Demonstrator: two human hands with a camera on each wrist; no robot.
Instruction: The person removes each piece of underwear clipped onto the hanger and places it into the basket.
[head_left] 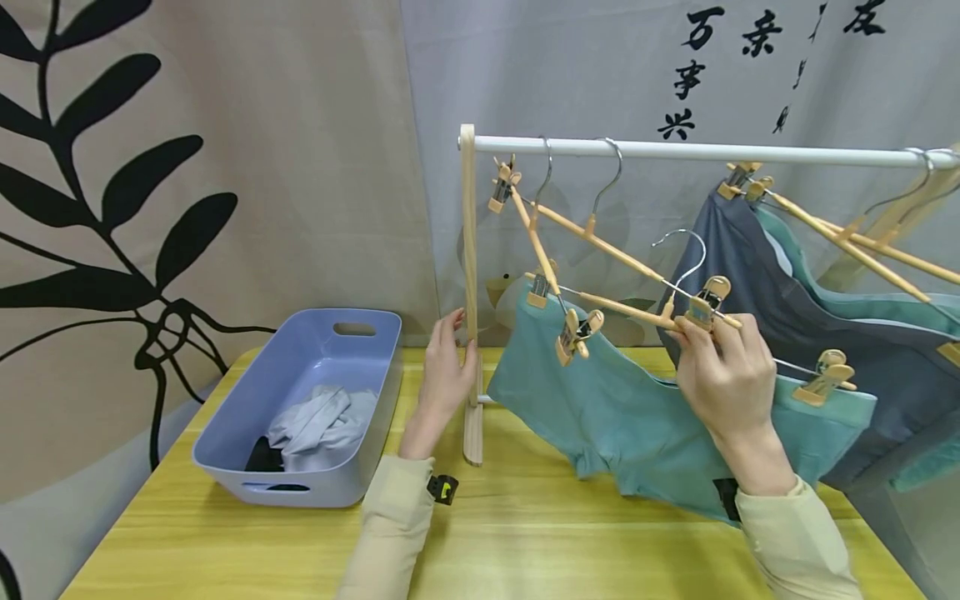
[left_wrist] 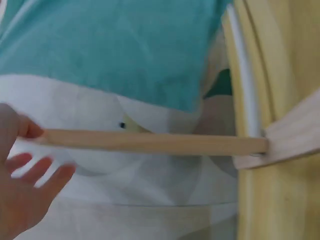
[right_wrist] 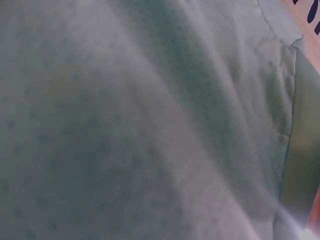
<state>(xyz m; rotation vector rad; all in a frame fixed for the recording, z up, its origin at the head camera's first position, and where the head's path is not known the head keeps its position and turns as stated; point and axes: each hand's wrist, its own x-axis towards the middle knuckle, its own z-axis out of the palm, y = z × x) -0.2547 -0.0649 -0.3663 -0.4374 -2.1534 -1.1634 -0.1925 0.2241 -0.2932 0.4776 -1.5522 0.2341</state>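
Observation:
My right hand (head_left: pixel 723 379) grips the wooden bar of a clip hanger (head_left: pixel 622 308) near the base of its metal hook, which stands off the rail. Teal shorts (head_left: pixel 600 400) hang from it by a clip (head_left: pixel 825 379) at the right and another at the left. My left hand (head_left: pixel 442 375) is at the rack's left wooden post (head_left: pixel 470 250). In the left wrist view, the thumb meets the post and the other fingers are loosely spread. Blurred pale fabric fills the right wrist view, where the right hand's grip is hidden.
The rack's white rail (head_left: pixel 675 150) carries two bare clip hangers at the left. Dark grey shorts (head_left: pixel 712 242) and more teal shorts hang at the right. On the wooden table (head_left: pixel 525 550), a blue basket (head_left: pixel 225 425) holds light grey cloth (head_left: pixel 326 425) and something black.

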